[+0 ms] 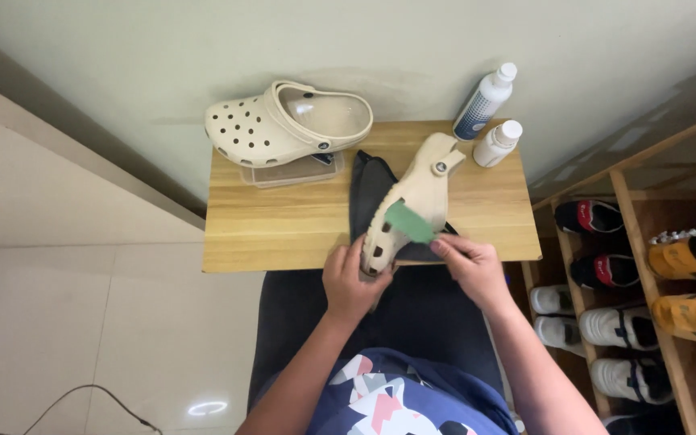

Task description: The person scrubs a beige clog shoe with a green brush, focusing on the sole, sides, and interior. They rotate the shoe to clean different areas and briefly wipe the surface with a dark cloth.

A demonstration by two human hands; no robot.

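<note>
Left hand (354, 279) grips beige clog (412, 205) toe; right hand (470, 266) pinches green cloth (409, 221) against it; shoe rack (646, 242) holds sneakers.

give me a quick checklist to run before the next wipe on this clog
1. Left hand grips the toe end of the beige clog: ok.
2. Right hand pinches the green pad against the clog's side: ok.
3. Dark cloth lies under the clog on the wooden table: ok.
4. Both white bottles stand capped at the table's back right corner, apart from the hands: ok.
5. Second clog rests on a clear tray at the back, out of the way: ok.
6. Pad wet enough: cannot tell.
</note>
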